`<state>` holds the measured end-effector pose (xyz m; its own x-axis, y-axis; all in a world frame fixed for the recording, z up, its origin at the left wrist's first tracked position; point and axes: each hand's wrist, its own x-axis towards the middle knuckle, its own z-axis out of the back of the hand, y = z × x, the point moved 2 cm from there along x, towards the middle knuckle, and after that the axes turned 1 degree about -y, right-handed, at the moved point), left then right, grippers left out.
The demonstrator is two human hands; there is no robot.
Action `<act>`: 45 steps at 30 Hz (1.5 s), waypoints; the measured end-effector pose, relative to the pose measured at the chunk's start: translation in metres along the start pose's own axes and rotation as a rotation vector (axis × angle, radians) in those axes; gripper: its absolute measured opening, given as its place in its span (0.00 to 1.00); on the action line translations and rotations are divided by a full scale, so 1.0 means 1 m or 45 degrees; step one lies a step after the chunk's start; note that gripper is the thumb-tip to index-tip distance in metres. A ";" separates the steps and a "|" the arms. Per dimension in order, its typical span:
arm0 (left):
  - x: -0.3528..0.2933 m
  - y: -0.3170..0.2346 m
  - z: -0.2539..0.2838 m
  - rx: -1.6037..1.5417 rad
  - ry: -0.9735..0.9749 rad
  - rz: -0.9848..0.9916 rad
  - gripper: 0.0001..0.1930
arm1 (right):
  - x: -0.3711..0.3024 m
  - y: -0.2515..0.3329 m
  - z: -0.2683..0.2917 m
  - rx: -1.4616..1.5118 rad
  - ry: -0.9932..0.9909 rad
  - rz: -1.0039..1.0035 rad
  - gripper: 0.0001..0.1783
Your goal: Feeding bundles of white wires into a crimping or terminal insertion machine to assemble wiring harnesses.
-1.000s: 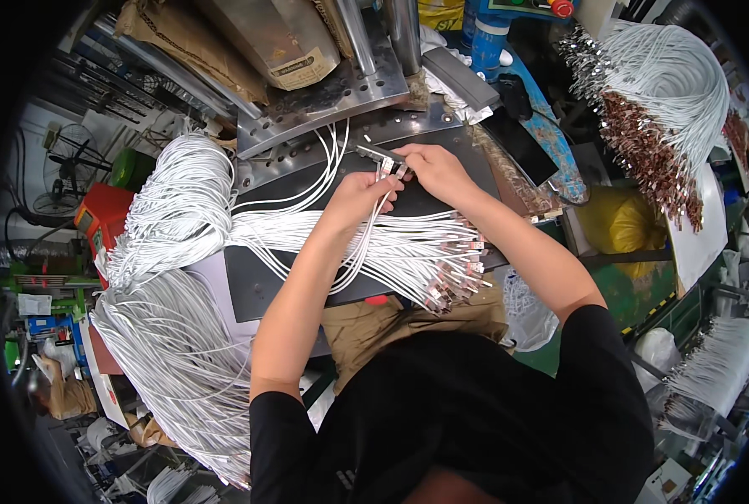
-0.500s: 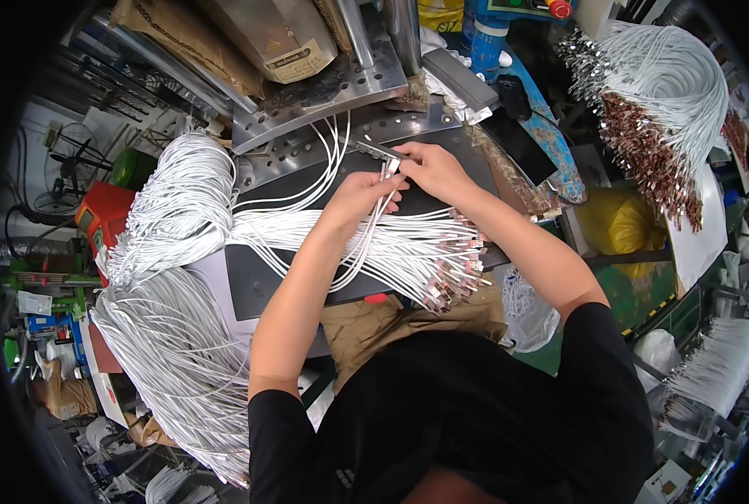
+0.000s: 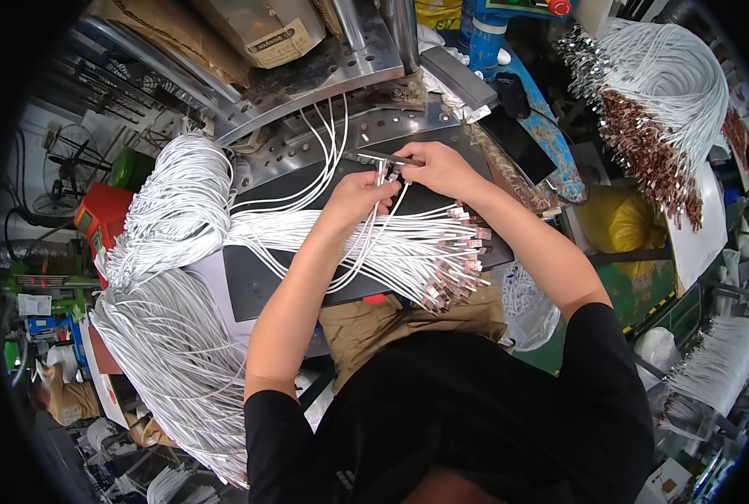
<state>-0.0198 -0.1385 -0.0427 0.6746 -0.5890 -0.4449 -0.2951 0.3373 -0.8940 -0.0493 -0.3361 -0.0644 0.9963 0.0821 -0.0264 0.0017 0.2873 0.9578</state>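
My left hand [image 3: 359, 200] is closed around a few white cables [image 3: 359, 252] close to their plug ends, which stick up past its fingertips. In my right hand [image 3: 443, 170] is a narrow, dark metal strip [image 3: 366, 156], pinched between thumb and fingers. The strip lies across the cable ends, and the fingers partly hide where they meet. Below both hands, a bundle of white cables [image 3: 307, 225] stretches over a black board [image 3: 252, 290]. Its metal-tipped plugs [image 3: 446, 290] fan out at the right.
A thick coil of white cables [image 3: 185, 189] rises at the left, with another bundle [image 3: 173, 370] hanging below it. Beyond the hands stands a perforated metal plate [image 3: 294, 160] under a steel press frame [image 3: 324, 88]. A phone [image 3: 519, 149] lies to the right, near hanging cables [image 3: 672, 71].
The metal strip has swung to a flatter angle and shifted slightly. My left hand has moved a little left, and one cable end now stands apart near my right fingers.
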 end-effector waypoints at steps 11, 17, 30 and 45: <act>-0.001 -0.003 -0.005 -0.112 -0.066 -0.052 0.09 | -0.003 0.010 0.001 -0.095 -0.032 -0.008 0.18; -0.005 0.000 0.011 -0.259 -0.199 -0.034 0.11 | -0.008 0.012 0.021 0.161 0.017 -0.109 0.21; 0.001 -0.009 0.006 -0.128 0.023 0.076 0.13 | -0.017 0.012 0.015 0.026 0.072 0.027 0.20; -0.004 -0.011 0.013 -0.021 -0.148 0.080 0.16 | -0.013 0.011 0.020 0.081 0.050 -0.147 0.21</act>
<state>-0.0104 -0.1305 -0.0305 0.7278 -0.4779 -0.4919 -0.3499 0.3582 -0.8656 -0.0605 -0.3534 -0.0474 0.9850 0.0892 -0.1476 0.1231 0.2363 0.9638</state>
